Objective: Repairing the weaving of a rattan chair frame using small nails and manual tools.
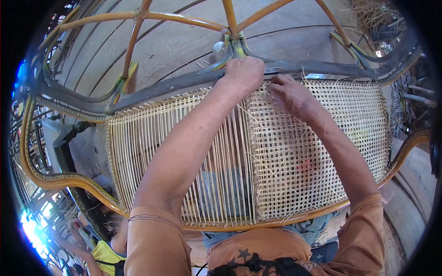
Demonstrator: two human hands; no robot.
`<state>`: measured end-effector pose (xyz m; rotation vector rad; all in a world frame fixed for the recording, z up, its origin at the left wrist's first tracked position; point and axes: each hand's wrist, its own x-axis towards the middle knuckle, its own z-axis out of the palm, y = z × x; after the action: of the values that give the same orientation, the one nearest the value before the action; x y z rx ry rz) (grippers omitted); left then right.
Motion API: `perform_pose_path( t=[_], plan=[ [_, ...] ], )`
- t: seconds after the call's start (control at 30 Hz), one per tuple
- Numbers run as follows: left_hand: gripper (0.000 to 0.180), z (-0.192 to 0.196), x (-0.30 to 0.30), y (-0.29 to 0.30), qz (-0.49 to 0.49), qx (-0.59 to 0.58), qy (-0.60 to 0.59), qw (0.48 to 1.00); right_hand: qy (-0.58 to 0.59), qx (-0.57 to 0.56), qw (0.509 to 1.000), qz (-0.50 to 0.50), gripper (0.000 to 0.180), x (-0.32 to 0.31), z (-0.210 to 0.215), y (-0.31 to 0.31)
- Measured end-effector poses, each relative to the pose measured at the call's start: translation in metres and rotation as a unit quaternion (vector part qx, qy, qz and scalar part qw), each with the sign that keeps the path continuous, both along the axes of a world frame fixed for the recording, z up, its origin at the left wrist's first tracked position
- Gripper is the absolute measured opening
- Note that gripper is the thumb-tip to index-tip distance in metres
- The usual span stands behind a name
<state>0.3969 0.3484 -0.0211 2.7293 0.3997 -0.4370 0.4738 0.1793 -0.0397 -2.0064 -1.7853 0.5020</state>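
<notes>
two bare hands are at the top edge of the cane panel (276,138), near the seam between its halves. the left hand (245,73) is closed in a fist over the dark rail (170,85); i cannot tell what, if anything, it grips. the right hand (293,97) is half open, fingers curled in at the edge, any pinched strand hidden. the panel spans the bent-pole frame in front of the person: open lattice on the right, strands running one way on the left. the step looks like working cane at the seam's upper end; the next move probably calls for a firm hold and a cross strand threaded leftward. no container shows plainly; a pale rounded thing (219,47) beyond the rail is too small to judge.
</notes>
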Motion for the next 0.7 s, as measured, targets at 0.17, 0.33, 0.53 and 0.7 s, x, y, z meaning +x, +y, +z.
perform_pose_path(
  t=[0.17,0.33,0.53,0.7],
  plan=[
    [0.019,0.005,0.003,-0.003,-0.003,0.016,0.006,1.0,-0.065,-0.026,0.996,0.051,0.013,0.001,-0.004,0.001],
    [0.02,0.002,-0.005,0.002,-0.004,-0.004,-0.023,1.0,-0.037,0.002,0.999,-0.006,0.02,-0.019,-0.009,0.008],
    [0.02,0.003,-0.002,-0.006,0.003,-0.024,-0.027,0.999,0.213,0.154,0.937,-0.231,0.028,-0.034,-0.037,0.014],
    [0.02,0.008,-0.009,0.0,-0.006,-0.027,-0.018,0.999,0.157,0.028,0.966,-0.204,0.016,-0.027,-0.009,0.01]
  ],
)
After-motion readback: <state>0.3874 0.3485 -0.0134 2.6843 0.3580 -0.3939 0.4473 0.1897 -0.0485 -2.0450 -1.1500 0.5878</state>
